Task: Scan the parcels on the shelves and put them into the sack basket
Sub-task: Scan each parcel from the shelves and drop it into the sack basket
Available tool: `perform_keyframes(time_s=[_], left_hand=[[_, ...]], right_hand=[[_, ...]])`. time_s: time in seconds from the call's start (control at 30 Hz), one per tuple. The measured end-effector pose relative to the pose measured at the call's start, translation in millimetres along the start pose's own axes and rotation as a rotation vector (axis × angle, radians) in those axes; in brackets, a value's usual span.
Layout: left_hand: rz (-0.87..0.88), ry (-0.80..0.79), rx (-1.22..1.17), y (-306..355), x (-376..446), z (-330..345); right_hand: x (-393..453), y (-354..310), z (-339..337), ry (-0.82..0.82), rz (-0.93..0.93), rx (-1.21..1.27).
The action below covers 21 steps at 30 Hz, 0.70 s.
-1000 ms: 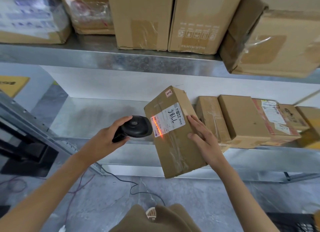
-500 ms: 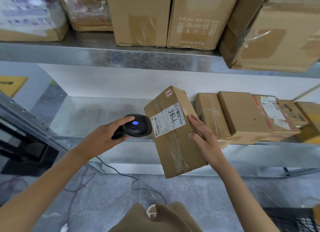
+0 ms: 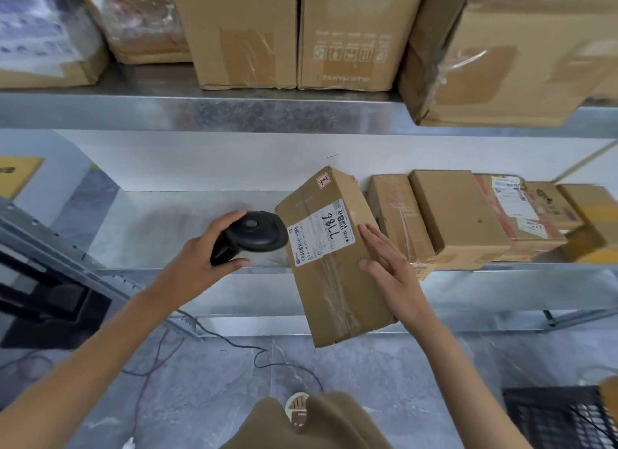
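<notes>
The lower shelf (image 3: 160, 234) lies bare on its left half, open to a reaching hand. Its right half is blocked by a row of cardboard boxes (image 3: 458, 214) packed side by side. A tilted parcel (image 3: 334, 274) overhangs the shelf's front edge mid-span. Large boxes (image 3: 347, 33) fill the upper shelf (image 3: 234, 114) overhead.

left hand (image 3: 197, 264): fingers curled, gripping | right hand (image 3: 393, 274): fingers straight, pressing
</notes>
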<state>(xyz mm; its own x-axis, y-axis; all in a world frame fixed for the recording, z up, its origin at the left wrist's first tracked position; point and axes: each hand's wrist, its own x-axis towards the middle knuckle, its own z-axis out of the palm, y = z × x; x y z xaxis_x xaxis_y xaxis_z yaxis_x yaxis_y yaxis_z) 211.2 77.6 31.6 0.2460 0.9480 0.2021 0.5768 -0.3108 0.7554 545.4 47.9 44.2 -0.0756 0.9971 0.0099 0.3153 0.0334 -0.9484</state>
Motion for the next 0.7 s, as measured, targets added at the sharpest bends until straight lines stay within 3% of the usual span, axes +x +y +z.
perform_keyframes(time_s=[0.23,0.4,0.7], left_hand=[[0.040,0.113,-0.158,36,11,28],[0.124,0.050,-0.184,82,31,67],[0.269,-0.118,-0.290,204,47,207]], right_hand=[[-25,-1,-29,0.104,0.028,0.019],[-63,2,-74,0.224,0.026,0.045],[-181,29,-209,0.502,0.073,-0.011]])
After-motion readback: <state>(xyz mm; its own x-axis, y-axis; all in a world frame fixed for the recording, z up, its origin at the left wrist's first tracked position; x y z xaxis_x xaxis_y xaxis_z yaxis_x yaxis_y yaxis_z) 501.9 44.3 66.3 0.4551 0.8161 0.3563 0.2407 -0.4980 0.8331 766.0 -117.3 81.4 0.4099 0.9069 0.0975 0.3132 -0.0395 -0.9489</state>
